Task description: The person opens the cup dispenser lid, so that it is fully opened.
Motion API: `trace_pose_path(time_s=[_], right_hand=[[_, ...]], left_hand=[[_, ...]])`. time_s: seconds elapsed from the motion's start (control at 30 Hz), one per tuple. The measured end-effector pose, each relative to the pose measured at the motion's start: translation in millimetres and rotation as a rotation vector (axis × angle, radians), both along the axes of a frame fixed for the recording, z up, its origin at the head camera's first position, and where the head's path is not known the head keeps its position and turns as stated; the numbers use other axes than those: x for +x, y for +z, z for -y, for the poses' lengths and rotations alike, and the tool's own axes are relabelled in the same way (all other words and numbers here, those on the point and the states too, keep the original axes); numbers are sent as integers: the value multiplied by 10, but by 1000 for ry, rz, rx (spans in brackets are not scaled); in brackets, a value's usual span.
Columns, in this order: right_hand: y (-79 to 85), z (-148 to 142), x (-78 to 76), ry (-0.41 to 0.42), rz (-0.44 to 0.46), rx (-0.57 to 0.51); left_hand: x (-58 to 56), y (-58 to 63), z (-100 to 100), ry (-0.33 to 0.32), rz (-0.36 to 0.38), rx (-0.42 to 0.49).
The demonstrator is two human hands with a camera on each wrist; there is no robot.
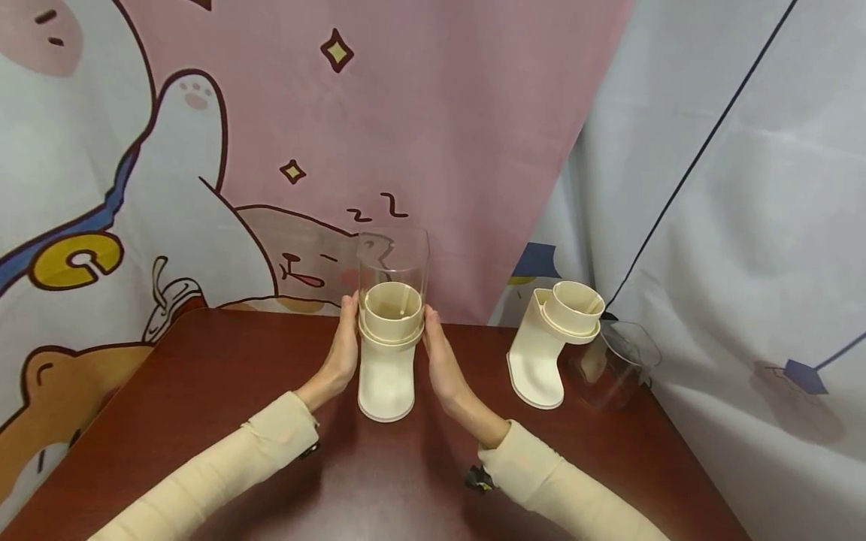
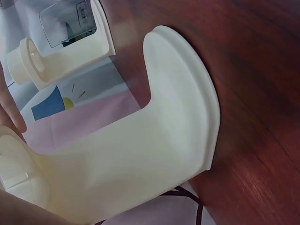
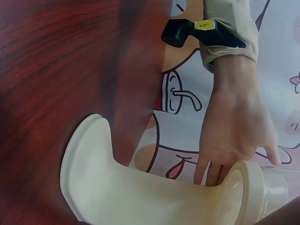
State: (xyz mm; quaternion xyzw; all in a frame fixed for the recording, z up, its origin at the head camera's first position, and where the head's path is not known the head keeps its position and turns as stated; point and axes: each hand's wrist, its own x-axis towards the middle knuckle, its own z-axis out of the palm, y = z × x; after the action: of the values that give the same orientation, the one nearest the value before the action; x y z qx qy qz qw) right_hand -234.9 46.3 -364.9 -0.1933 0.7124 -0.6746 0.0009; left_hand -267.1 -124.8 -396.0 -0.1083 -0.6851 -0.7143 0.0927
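A cream plastic stand (image 1: 386,379) with a round collar and a flared foot stands upright on the table. A clear plastic container (image 1: 394,252) sits at its collar, rising above it. My left hand (image 1: 341,353) lies along the left side of the collar, its fingers mostly straight. On the opposite side my right hand (image 1: 443,364) touches the collar and container, also with extended fingers. In the right wrist view the left hand (image 3: 236,124) shows its back, with fingertips behind the stand (image 3: 154,197). The left wrist view shows the stand's foot (image 2: 183,98) on the table.
A second cream stand (image 1: 541,361) with the same collar is on the right of the dark red wooden table (image 1: 223,391). Beside it lies another clear container (image 1: 616,368). A patterned curtain (image 1: 473,150) hangs behind the table, and a white one (image 1: 758,225) borders the right.
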Motion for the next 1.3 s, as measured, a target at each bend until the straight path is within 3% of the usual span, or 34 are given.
trace_pose_path(time_s=[0.2,0.33,0.43,0.53,0.63,0.73,0.83,0.97,1.13,1.3], right_hand=[[-19,34,-70,21,-3,-23],[-89,72,-168,35,-3,-22],[-122,45,-184,6,-12,0],[-115,-13,-98,-44,-31,7],[-54,-32,19,-86,-43,7],[17,36,52,-105,-48,-25],[49,163,35,-135,-24,-62],[1,337,-35,-192,-16,-87],[-87,375,-200,-206,-133,-148],[-123,310,-398,-139,-175,-157]], left_hand=[[114,29,22,5,0,-16],[256,-26,99,42,0,-131],[268,-83,157,68,-11,-179],[112,-79,239,46,-10,-99],[-189,-19,352,-34,22,6],[-472,36,445,-141,64,36],[-601,26,452,-210,89,26],[-531,-44,396,-265,96,11],[-364,-59,323,-324,60,35],[-184,-58,252,-238,5,75]])
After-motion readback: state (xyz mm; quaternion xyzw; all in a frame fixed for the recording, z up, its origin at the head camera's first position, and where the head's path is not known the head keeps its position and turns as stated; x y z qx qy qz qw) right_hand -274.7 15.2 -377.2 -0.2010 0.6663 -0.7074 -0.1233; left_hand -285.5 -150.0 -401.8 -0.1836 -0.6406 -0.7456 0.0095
